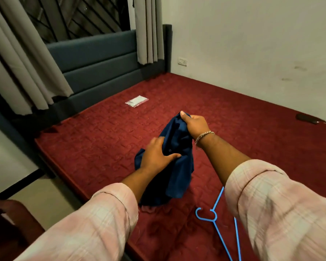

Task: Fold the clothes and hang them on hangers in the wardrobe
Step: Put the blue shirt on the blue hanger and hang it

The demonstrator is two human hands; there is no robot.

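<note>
A dark blue garment (177,178) hangs bunched above the red mattress (102,132), its lower end touching the bed. My right hand (195,124) grips its top edge and lifts it. My left hand (156,156) holds the cloth lower down, near a button, fingers spread over the fabric with the thumb pressing in. A light blue plastic hanger (217,221) lies on the mattress at the lower right, partly hidden by my right sleeve.
A small clear plastic packet (136,101) lies further back on the mattress. A dark object (307,118) sits at the far right edge. The grey-blue headboard (102,59) and curtains (26,68) stand on the left, a white wall on the right. A dark wooden piece (13,223) is at lower left.
</note>
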